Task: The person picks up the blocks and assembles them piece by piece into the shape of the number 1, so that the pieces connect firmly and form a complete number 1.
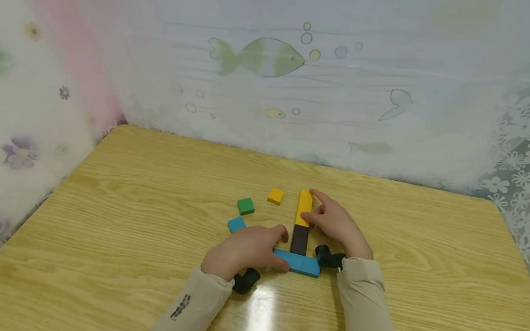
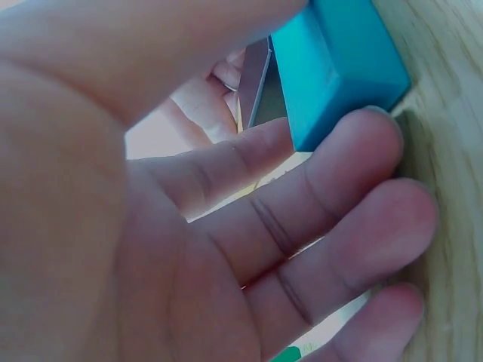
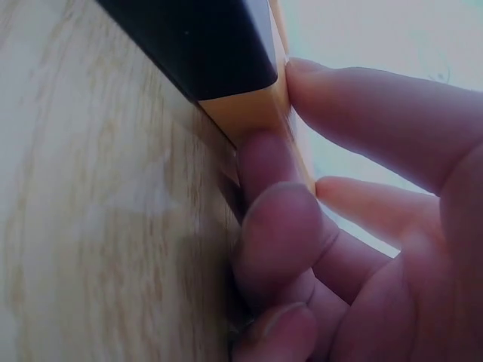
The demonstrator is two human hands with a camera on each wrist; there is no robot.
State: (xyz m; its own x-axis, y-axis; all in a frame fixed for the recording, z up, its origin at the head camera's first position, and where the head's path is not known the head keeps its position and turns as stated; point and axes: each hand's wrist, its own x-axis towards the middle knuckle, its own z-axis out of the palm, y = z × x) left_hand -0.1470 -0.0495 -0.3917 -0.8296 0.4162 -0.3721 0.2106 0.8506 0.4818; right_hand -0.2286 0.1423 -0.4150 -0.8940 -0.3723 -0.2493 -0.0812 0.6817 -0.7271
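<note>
A long blue block (image 1: 299, 263) lies crosswise on the table. My left hand (image 1: 250, 248) holds its left end, thumb along the near side and fingertips against the end of the blue block (image 2: 332, 72) in the left wrist view. From the blue block's far side a black block (image 1: 299, 240) runs away from me, with a long yellow block (image 1: 304, 205) in line beyond it. My right hand (image 1: 338, 226) grips the yellow block from the right, one finger near its far end. In the right wrist view, fingertips rest against the yellow block (image 3: 241, 113), which meets the black block (image 3: 211, 45).
Left of the row lie a small yellow block (image 1: 275, 196), a green block (image 1: 246, 206) and a light blue piece (image 1: 237, 224), partly covered by my left hand. The wooden table (image 1: 140, 182) ends at a patterned curtain (image 1: 263, 108) behind.
</note>
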